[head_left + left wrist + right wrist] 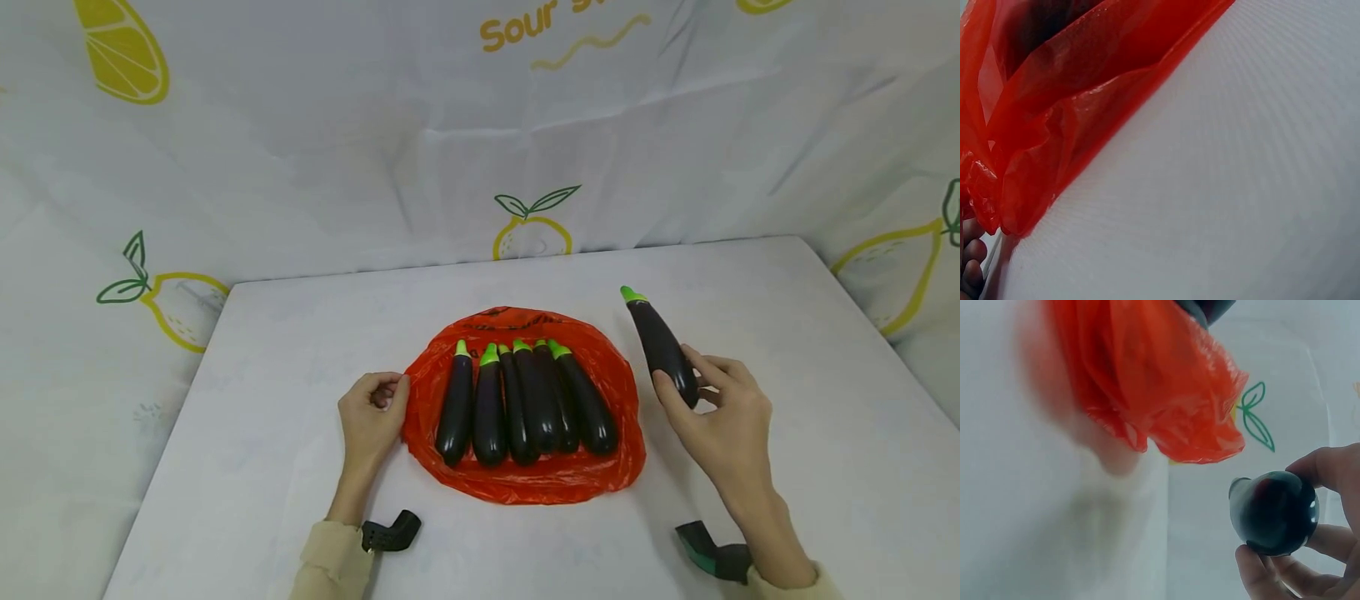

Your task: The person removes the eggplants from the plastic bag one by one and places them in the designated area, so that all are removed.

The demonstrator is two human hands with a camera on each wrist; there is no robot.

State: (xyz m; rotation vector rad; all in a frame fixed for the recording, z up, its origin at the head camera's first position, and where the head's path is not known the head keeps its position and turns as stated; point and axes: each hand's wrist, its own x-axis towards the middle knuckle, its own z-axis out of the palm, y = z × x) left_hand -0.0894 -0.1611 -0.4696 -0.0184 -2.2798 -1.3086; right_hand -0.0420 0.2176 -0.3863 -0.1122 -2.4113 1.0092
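A red plastic bag (pixel 517 492) lies spread in a rough circle on the table, with several dark eggplants (pixel 491 417) side by side on it, their green stem ends pointing away. My left hand (pixel 375 417) pinches the bag's left edge between thumb and curled fingers; in the left wrist view its fingertips (pixel 974 251) show beside the gathered red plastic. To the right of the bag, my right hand (pixel 723 417) holds one eggplant (pixel 662 346) by its thick lower end, green tip up and away. The right wrist view shows that eggplant's rounded end (pixel 1279 512) between thumb and fingers.
The white-covered table (pixel 300 333) extends around the bag. Behind it hangs a white cloth (pixel 337 167) printed with lemons. A black wrist device (pixel 393 531) sits at the left wrist, and another wrist device (pixel 712 552) at the right.
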